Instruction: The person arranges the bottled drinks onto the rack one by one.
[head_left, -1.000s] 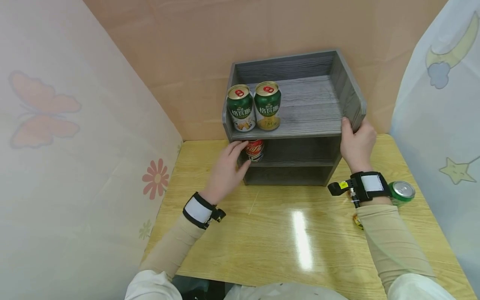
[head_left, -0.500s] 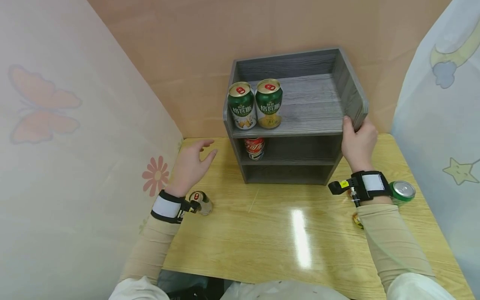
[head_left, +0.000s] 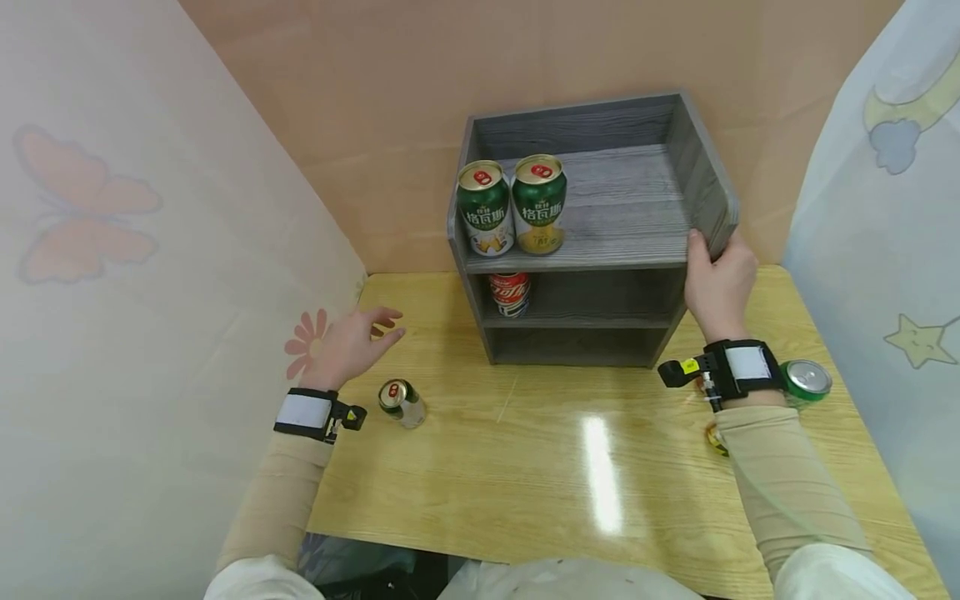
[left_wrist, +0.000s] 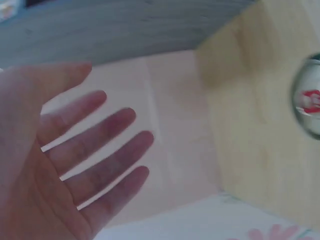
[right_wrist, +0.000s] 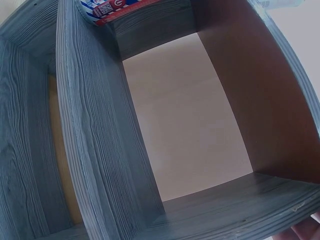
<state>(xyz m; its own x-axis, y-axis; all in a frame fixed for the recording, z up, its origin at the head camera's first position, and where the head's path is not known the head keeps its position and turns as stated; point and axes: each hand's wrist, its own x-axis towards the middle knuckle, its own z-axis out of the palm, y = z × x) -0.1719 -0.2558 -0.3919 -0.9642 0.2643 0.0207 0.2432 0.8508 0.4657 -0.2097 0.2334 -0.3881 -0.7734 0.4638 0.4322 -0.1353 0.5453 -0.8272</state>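
I see the right hand (head_left: pixel 722 283) grasp the shelf (head_left: pixel 622 196) at right; the left hand (head_left: pixel 347 346), fingers loose, hovers near a can (head_left: pixel 402 404).

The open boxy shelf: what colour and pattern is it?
Grey shelf with streaky wood grain, clearest in the right wrist view.

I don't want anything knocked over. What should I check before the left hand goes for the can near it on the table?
1. Left hand free: ok, holding nothing.
2. Near can upright on table: ok.
3. Shelf steadied: ok, right hand grips its side.
4. Two top cans upright: ok.
5. Top of red can undamaged: cannot tell, hidden.
6. Right-side green can fully visible: not ok, partly covered.
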